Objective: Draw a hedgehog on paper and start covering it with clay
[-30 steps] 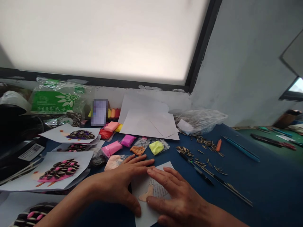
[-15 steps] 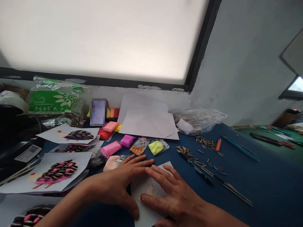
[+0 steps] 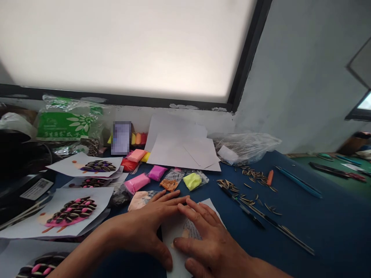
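A small sheet of white paper lies in front of me, bearing a pencil-lined drawing and peach clay. My left hand rests over its upper left edge, fingers stretched out and thumb apart. From the right, my right hand covers much of the drawing, its fingers extended. One right fingertip touches the sheet by a tiny peach bit at the left of the drawing. The fingertips of both hands meet near the top of the paper. Part of the drawing is hidden beneath the right hand.
Finished hedgehog pictures of clay and seeds are stacked at left. Clay packets lie beyond my hands. Loose sunflower seeds, a pen and blue tweezers are at right. White sheets lean against the wall.
The right hand's fingers have drawn closer together and its thumb has shifted slightly on the paper. The left hand stays nearly in place. The whole view has moved a little.
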{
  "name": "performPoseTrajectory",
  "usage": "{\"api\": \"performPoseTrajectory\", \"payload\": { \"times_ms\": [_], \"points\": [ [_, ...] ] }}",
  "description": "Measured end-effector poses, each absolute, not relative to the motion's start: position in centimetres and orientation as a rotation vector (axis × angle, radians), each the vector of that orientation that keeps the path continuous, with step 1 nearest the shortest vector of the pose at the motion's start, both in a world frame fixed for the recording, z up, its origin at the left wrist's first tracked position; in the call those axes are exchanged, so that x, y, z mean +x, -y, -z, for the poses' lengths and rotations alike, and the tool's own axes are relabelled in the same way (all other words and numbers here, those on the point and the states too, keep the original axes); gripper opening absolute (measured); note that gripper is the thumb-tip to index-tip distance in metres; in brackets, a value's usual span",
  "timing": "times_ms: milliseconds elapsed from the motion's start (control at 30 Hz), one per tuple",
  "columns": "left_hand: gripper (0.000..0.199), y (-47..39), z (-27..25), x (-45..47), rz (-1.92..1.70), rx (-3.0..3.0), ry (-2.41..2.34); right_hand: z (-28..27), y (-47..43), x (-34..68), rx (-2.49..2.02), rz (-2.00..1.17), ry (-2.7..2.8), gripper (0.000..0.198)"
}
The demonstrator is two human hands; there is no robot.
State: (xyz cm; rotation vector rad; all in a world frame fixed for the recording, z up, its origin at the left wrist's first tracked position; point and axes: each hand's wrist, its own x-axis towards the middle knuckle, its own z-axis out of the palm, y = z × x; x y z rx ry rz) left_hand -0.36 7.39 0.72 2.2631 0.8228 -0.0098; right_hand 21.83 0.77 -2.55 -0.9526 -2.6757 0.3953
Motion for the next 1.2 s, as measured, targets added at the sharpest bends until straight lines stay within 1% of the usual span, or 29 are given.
{"api": "performPoseTrajectory", "payload": {
  "times_ms": [233,467,633,733,833,1000,1200],
  "points": [
    [0.108,-7.5,-0.6,-0.4,0.005,2.245,-0.818,3.6,-0.9,21.9,-0.924,-0.309,2.629,0.031],
    [0.103,-7.4,-0.7,-0.4,0.039,2.246,-0.83,3.7,-0.9,21.8,-0.905,-0.252,2.675,0.034],
    [0.106,-7.4,-0.7,-0.3,0.082,2.251,-0.855,3.8,-0.9,21.7,-0.893,-0.187,2.714,0.032],
    [0.105,-7.4,-0.8,-0.2,0.081,2.248,-0.866,3.5,-0.7,22.0,-0.848,-0.119,2.636,0.032],
    [0.103,-7.5,-0.8,-0.3,0.063,2.258,-0.844,3.3,-0.4,22.3,-0.901,-0.089,2.507,0.03],
    [0.109,-7.5,-0.8,-0.4,0.063,2.267,-0.846,3.4,-0.5,22.1,-0.859,-0.045,2.557,0.031],
    [0.108,-7.5,-0.5,-0.4,0.056,2.266,-0.842,4.0,-0.7,21.9,-0.82,0.08,2.564,0.031]
  ]
}}
